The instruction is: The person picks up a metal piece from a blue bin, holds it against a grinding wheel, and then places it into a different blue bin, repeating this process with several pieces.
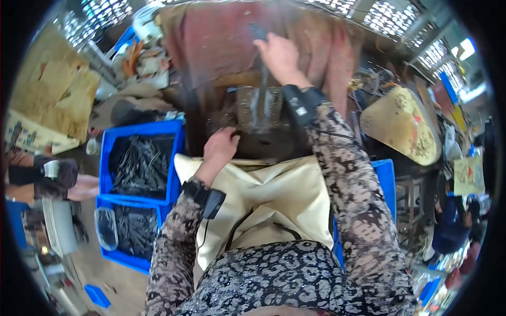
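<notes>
Head view: metal lever point(264, 79) at twelve o'clock.
Right hand point(280, 57): wrapped round its top.
Left hand point(219, 147): ten o'clock, curled; holding anything, I can't tell.
Blue bin point(178, 163): nine o'clock, dark strips point(139, 164) inside.

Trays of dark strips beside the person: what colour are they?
The trays are bright blue, clearest in the head view.

Bar point(263, 79) grey; trays point(105, 163) blue; apron point(269, 189) cream; sleeves point(363, 210) mottled brown-grey; shirt point(284, 274) black, grey leopard-spotted; cloth point(216, 47) dull red.
</notes>
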Demonstrator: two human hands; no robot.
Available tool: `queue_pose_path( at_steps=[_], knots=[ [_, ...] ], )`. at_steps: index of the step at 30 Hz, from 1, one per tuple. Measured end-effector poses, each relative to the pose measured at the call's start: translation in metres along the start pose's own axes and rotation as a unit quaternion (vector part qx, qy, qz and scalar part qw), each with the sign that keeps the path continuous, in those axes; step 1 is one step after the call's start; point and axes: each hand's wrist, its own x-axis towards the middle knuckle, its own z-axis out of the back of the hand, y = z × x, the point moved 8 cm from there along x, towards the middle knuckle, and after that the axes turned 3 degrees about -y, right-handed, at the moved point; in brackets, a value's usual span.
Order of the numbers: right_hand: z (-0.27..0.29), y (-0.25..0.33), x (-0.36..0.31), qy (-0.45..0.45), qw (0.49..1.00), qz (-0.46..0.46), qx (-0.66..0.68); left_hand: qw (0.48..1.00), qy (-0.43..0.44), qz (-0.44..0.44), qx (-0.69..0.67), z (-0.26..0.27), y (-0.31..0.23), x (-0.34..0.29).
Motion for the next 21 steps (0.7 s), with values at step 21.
queue_pose_path(
  at_steps=[21],
  knots=[
    [0.052,0.003,-0.065,0.057,0.986,-0.056,0.147,0.989,-0.058,-0.081,0.112,0.017,0.001,0.094]
  ],
)
